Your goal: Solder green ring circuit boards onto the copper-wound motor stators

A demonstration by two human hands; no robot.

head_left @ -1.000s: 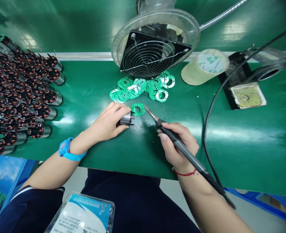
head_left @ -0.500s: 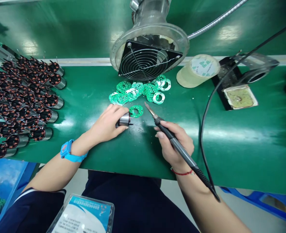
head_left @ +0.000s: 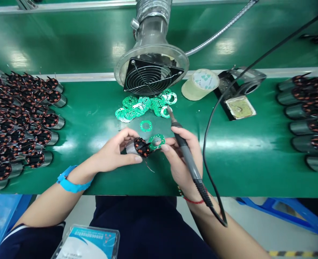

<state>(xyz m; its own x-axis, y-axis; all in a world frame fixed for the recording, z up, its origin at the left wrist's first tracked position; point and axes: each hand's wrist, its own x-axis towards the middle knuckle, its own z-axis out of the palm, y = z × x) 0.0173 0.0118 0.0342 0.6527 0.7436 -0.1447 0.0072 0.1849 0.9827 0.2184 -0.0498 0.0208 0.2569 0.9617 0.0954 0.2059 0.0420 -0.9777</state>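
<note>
My left hand (head_left: 121, 149) is closed around a motor stator (head_left: 142, 146), a steel cylinder with copper windings and black prongs, tilted toward the right. A thin wire hangs from its lower side. In my right hand (head_left: 184, 158) lies a soldering iron (head_left: 187, 153), its tip pointing up and away. The thumb and fingertips of that same hand pinch a green ring-shaped circuit board (head_left: 157, 141) close against the stator's pronged end. Another ring board (head_left: 146, 126) lies on the table just beyond, in front of a heap of such boards (head_left: 129, 114).
Stators crowd the left (head_left: 44, 138) and a row of stators (head_left: 300, 127) lines the right. A fume-extractor fan (head_left: 148, 77) hangs over the boards. Behind are a tape roll (head_left: 199, 86) and an iron stand with sponge (head_left: 239, 107). The iron's black cable (head_left: 208, 133) loops beside my right hand.
My left hand has turned the stator so its wound end shows and brought it nearer. My right hand has moved left and now pinches a ring board along with the iron. The view shifted right.
</note>
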